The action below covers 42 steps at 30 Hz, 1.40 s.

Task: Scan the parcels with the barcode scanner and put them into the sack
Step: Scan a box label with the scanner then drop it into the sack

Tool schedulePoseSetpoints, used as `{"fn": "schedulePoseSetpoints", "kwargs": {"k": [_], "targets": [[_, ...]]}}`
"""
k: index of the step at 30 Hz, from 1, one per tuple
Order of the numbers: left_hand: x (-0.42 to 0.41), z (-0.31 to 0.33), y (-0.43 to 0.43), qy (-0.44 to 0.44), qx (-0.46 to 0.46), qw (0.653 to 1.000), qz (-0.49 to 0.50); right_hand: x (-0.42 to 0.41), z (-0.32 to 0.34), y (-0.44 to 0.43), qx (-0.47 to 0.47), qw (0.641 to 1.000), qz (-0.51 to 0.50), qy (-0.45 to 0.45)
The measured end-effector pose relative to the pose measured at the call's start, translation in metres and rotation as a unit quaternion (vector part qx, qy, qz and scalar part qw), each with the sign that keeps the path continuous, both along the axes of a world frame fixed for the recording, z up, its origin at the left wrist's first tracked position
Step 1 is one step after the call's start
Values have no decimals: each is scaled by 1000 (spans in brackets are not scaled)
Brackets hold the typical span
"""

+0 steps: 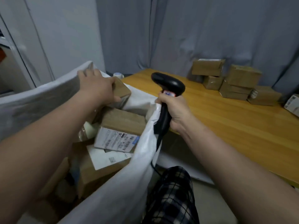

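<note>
A brown parcel (123, 92) is gripped by the left hand (97, 88) over the open mouth of the white sack (126, 183), where more boxes are piled, 1 labelled box (119, 131) uppermost. The black barcode scanner (169, 83) is clenched in the right hand (175, 110), the sack's rim drawn up against it. Further parcels (234, 81) are stacked on the wooden table (226, 126).

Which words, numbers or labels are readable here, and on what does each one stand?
Nothing can be read with certainty.
Shipping label on a parcel in the sack: barcodes and print, blurred.
White sheet below it: square code, print blurred.
Sticker on the barcode scanner: blurred.
Labels on the table parcels: too small.
</note>
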<state>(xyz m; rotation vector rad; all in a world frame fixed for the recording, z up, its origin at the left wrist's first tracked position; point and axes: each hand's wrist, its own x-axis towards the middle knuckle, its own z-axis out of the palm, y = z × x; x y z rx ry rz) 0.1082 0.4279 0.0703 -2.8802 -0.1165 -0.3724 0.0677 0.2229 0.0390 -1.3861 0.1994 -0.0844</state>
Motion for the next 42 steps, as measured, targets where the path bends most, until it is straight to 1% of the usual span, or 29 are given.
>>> {"fn": "schedulePoseSetpoints", "kwargs": {"k": [1,3,5,7,10,11,12,14,15,17,20,23,25,26,32,38,42], "targets": [[2,-2,-1,8,-12,1000,-5,2,1,-15,-22,999,-43,-3],[3,-8,-7,31,-40,999,-21,3,-4,-46,-60,992,-108,25],[2,-16,-16,35,-61,996,-48,-1,-13,-58,-86,991,-89,44],[1,-23,-23,43,-83,992,-82,-3,-25,-55,-114,991,-56,37],[4,-38,-21,103,-141,976,-133,-4,-43,-51,-151,986,-59,25],[4,-47,-18,133,-143,969,-149,-3,-51,-53,-175,983,-57,24],[3,-55,-16,166,-126,964,-164,-2,-58,-54,-203,977,-51,23],[-3,-70,-16,229,-59,956,-176,-2,-72,-53,-251,967,-38,15],[-6,-74,-18,250,-28,952,-176,-2,-76,-53,-268,963,-36,10],[-9,-76,-27,271,6,947,-174,-2,-81,-56,-292,956,-40,-2],[-8,-75,-42,256,5,949,-183,-1,-82,-68,-311,949,-51,-8],[-1,-75,-60,169,-38,962,-212,-2,-82,-83,-311,949,-53,-6],[6,-74,-77,119,-62,962,-237,-2,-82,-95,-294,954,-58,-12],[10,-74,-87,108,-72,960,-249,-2,-80,-102,-289,955,-64,-14],[37,-66,-163,82,-117,935,-325,-6,-57,-155,-252,962,-109,0],[68,-62,-253,86,-150,902,-396,-13,-39,-228,-171,967,-186,36],[94,-64,-299,93,-180,886,-417,-4,-29,-269,-138,967,-205,56]]}}
